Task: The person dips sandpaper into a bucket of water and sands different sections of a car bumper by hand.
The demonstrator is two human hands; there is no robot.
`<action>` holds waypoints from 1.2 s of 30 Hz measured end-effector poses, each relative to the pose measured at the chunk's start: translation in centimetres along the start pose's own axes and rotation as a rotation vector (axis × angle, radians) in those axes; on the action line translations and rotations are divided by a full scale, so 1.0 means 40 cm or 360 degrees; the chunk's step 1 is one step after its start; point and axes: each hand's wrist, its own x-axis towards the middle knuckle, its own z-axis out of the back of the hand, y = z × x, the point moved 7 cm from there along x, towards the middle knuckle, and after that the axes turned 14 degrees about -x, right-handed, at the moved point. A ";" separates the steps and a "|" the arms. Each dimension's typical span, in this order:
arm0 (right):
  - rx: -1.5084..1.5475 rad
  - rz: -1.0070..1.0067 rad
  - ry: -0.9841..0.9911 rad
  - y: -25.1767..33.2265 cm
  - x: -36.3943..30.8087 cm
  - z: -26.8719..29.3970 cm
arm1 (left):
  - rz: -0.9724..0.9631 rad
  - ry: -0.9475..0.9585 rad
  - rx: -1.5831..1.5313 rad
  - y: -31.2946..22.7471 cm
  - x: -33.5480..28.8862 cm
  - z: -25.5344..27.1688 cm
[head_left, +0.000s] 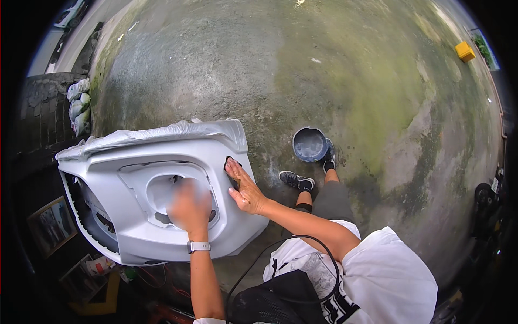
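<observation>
A white car bumper (178,146) lies in front of me on the left, its round lamp recess turned up. My right hand (244,189) is pressed flat on the bumper's right part, with the thumb apart from the fingers. Under those fingers it holds a thin dark sheet (235,183), perhaps sandpaper, mostly covered by the hand. Over the recess is my left hand (190,208), its fingers smeared, so their pose and anything in them cannot be made out. A pale watch (199,246) circles the left wrist.
Whitish plastic film (162,131) covers the bumper's far edge. A round bucket (309,144) of greyish liquid stands by my shoes. Framed pictures (53,225) lean at the left, below white sacks (80,107). A yellow container (464,51) sits far right on the stained concrete floor.
</observation>
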 end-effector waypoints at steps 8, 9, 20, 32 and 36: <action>-0.0304 0.0026 -0.0092 0.070 0.113 -0.019 | -0.0082 -0.0016 0.0075 0.007 0.001 -0.020; -0.0307 0.0011 -0.0108 0.079 0.071 -0.018 | -0.0070 -0.0006 0.0092 0.008 -0.001 -0.025; -0.0213 -0.0337 -0.0248 -0.005 -0.003 -0.044 | -0.0100 0.0053 0.0223 0.017 0.006 -0.042; -0.0124 -0.0534 -0.0311 0.034 -0.256 -0.148 | -0.0155 0.0190 0.0261 0.074 0.028 -0.065; -0.0051 -0.0509 -0.0315 0.107 -0.485 -0.262 | -0.0183 0.0202 0.0278 0.085 0.037 -0.046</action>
